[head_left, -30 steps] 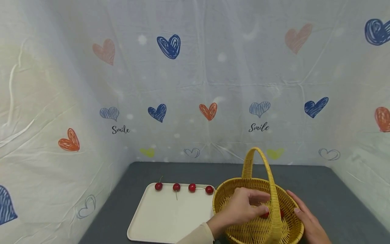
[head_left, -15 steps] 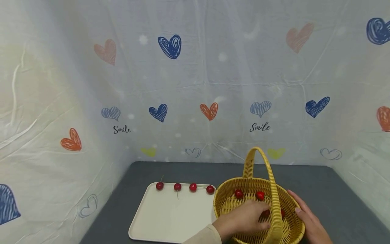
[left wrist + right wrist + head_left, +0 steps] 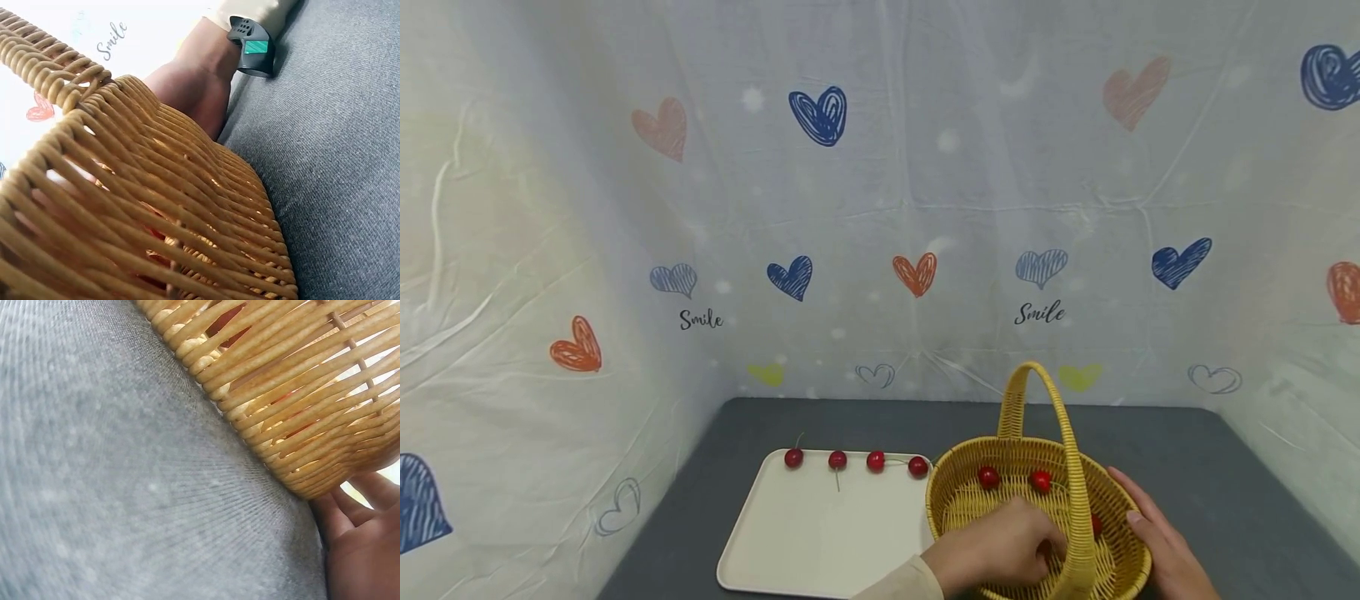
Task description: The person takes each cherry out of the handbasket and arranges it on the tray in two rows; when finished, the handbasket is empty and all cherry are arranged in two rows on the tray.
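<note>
In the head view my left hand (image 3: 1011, 540) reaches down inside a yellow wicker basket (image 3: 955, 454), left of its tall handle. Its fingers curl downward and the fingertips are hidden, so I cannot tell whether they pinch a cherry. Around the hand in the basket lie a dark red cherry (image 3: 988, 477), a brighter cherry (image 3: 1041, 481) and a cherry (image 3: 1097, 524) partly behind the handle. My right hand (image 3: 1168, 546) rests against the basket's right outer wall with extended fingers, thumb near the rim. The right wrist view shows its fingers (image 3: 350, 509) against the weave.
A cream rectangular tray (image 3: 820, 533) lies left of the basket, its right edge close to the basket wall. Several cherries (image 3: 837, 460) with stems sit in a row along its far edge. The grey tabletop (image 3: 1195, 475) ends at a white curtain (image 3: 970, 208) printed with hearts.
My left hand has lowered into the basket and its fingers have curled inward, uncovering two cherries at the back and hiding the one near its fingertips. My right hand stays against the basket.
</note>
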